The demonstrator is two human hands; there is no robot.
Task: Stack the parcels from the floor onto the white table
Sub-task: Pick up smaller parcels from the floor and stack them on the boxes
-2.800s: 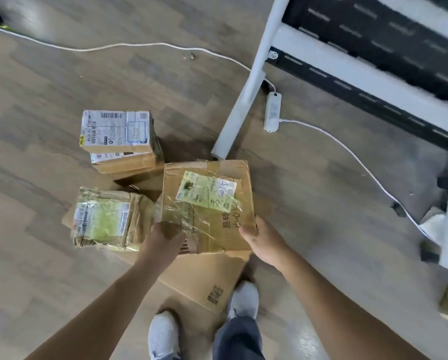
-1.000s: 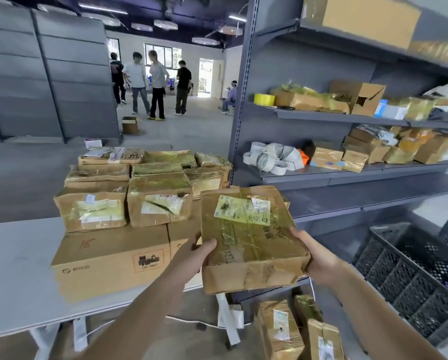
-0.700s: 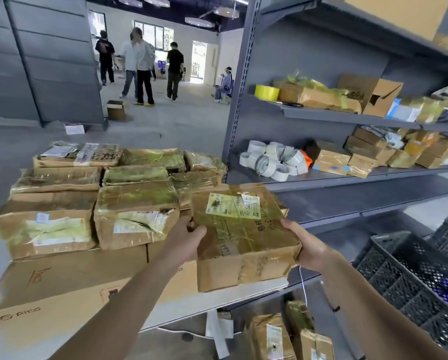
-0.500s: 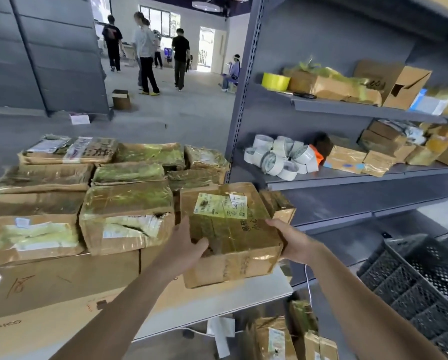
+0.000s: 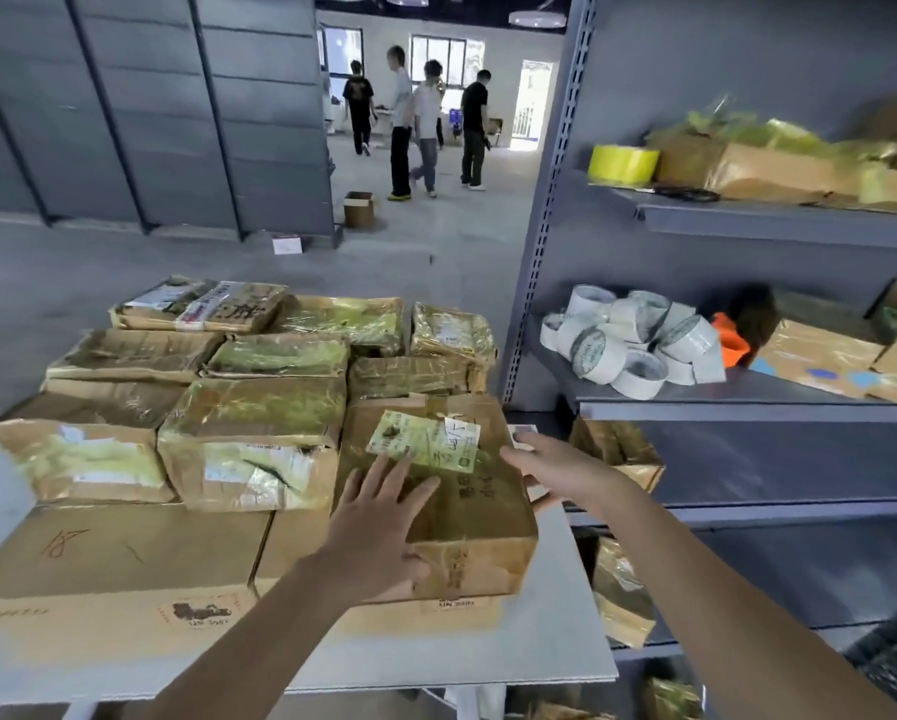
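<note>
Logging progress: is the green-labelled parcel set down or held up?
Set down: parcel lies flat on lower carton, left hand flat atop.

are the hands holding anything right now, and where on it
Nothing is gripped. The left hand lies flat on top of the parcel; the right hand touches its right edge, fingers straight.
</note>
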